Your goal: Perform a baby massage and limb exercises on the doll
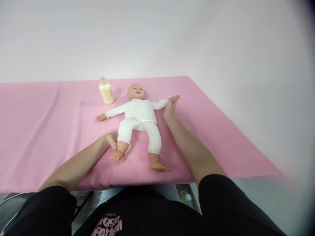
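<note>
One baby doll (pixel 140 110) is lying face-up mid-frame in the head view, on a pink cloth (pixel 211 134). We are, it seems, steadying it; any next move is probably calling for a gentle, even hold. Lower left of centre, our left hand (pixel 112 141) is curling around an ankle (pixel 122 147); right of centre, our right hand (pixel 169 108) is clasping a forearm (pixel 160 104) near the wrist.
</note>
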Action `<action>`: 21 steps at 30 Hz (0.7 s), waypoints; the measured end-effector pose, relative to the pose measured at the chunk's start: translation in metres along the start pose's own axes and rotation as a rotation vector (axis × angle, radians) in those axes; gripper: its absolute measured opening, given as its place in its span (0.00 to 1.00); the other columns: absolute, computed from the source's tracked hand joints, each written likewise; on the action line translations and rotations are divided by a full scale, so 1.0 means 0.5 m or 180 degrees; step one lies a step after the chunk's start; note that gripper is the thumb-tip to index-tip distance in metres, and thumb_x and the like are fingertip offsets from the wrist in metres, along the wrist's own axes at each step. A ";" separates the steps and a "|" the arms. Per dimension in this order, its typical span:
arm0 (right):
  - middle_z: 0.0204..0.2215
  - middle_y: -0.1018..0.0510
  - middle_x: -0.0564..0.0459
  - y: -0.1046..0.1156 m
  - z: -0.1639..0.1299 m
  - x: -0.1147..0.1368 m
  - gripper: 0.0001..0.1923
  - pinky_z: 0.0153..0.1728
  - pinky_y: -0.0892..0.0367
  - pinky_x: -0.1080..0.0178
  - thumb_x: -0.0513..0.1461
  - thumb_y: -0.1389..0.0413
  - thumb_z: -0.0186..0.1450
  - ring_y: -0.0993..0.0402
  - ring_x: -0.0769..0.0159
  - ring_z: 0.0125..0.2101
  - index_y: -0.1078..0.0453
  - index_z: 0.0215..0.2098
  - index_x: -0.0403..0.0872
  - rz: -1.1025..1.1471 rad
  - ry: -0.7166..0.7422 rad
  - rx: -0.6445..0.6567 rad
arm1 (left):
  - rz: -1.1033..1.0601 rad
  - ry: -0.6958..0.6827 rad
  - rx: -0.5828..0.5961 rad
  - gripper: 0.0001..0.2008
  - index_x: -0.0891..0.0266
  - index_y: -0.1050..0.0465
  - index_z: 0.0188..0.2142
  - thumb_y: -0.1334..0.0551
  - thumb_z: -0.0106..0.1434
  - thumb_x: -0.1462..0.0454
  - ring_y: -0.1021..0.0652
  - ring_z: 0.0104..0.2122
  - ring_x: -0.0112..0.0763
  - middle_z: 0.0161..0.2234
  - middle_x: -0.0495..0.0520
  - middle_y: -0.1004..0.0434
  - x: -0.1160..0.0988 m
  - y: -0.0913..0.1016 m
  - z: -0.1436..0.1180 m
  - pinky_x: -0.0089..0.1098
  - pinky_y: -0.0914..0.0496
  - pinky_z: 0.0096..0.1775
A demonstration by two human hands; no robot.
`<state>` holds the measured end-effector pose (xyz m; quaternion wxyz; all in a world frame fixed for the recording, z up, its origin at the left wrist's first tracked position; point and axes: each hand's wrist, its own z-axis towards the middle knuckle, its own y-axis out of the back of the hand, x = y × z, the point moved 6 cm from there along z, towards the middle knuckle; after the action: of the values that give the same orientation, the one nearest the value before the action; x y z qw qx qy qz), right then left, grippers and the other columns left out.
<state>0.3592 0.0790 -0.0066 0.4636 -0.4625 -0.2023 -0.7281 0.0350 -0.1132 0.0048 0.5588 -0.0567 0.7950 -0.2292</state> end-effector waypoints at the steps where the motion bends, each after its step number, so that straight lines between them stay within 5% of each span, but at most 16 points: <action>1: 0.74 0.53 0.45 -0.004 0.001 0.008 0.38 0.66 0.38 0.43 0.59 0.60 0.71 0.43 0.61 0.71 0.57 0.74 0.55 0.0026 0.0002 -0.0058 | -0.0061 -0.0215 -0.0079 0.29 0.58 0.22 0.30 0.24 0.31 0.44 0.19 0.32 0.53 0.24 0.61 0.22 0.001 0.008 -0.002 0.52 0.22 0.44; 5: 0.75 0.55 0.46 -0.043 -0.010 0.068 0.42 0.69 0.43 0.42 0.60 0.55 0.70 0.43 0.57 0.71 0.64 0.75 0.57 0.0156 0.0261 0.0007 | -0.0411 -0.1048 -0.0602 0.32 0.55 0.32 0.23 0.31 0.34 0.33 0.25 0.25 0.45 0.14 0.55 0.32 -0.007 0.045 -0.011 0.58 0.23 0.46; 12: 0.72 0.43 0.45 -0.139 -0.113 0.185 0.43 0.72 0.47 0.46 0.62 0.52 0.70 0.44 0.54 0.71 0.58 0.75 0.54 -0.0174 0.0785 0.1262 | -0.1329 -0.1911 -0.2159 0.29 0.60 0.34 0.25 0.43 0.61 0.37 0.28 0.24 0.36 0.15 0.47 0.40 -0.046 0.093 -0.041 0.52 0.23 0.45; 17: 0.65 0.30 0.43 -0.174 -0.169 0.217 0.35 0.71 0.49 0.41 0.60 0.55 0.72 0.36 0.49 0.65 0.40 0.69 0.50 -0.1341 0.1504 0.2303 | -0.1688 -0.1877 -0.2430 0.31 0.64 0.30 0.27 0.46 0.66 0.38 0.25 0.26 0.37 0.16 0.48 0.37 -0.034 0.110 -0.038 0.48 0.22 0.43; 21: 0.64 0.29 0.44 -0.184 -0.173 0.221 0.33 0.70 0.52 0.40 0.58 0.59 0.74 0.35 0.49 0.64 0.37 0.68 0.50 -0.1754 0.1750 0.2554 | -0.1554 -0.1900 -0.2335 0.29 0.66 0.27 0.30 0.42 0.66 0.41 0.25 0.27 0.36 0.19 0.50 0.33 -0.031 0.119 -0.034 0.48 0.23 0.45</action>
<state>0.2223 0.0074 0.0584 0.4316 0.0271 -0.4486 -0.7822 0.0352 -0.0498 -0.0028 0.6346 -0.4945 0.5930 -0.0334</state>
